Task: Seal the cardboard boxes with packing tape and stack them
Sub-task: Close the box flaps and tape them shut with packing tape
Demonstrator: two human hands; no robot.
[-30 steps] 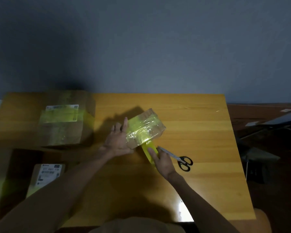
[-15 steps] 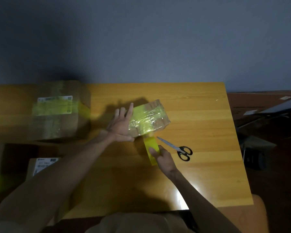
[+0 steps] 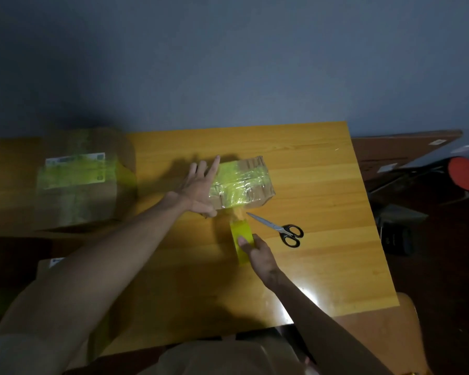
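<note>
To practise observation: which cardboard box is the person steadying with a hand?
The small box mid-table, trailing yellow tape: the left hand presses its end, fingers straight. The larger box far left and a third box under the forearm stand apart.

Dim spare room or small home office used as a parcel-packing spot; can't tell which for sure. Evidence: wooden table [image 3: 322, 190] w/ a bare blue-grey wall [image 3: 228, 63] behind it. Mid-table: small box [image 3: 255, 182] wrapped in yellow tape [image 3: 243, 235], scissors [image 3: 282, 230] just right of the tape. Table's left end: bigger box [image 3: 76, 207] w/ a shipping label [image 3: 75, 171]. Off the table's right edge: dark clutter low down, incl. a red round thing [image 3: 465, 177].
</note>
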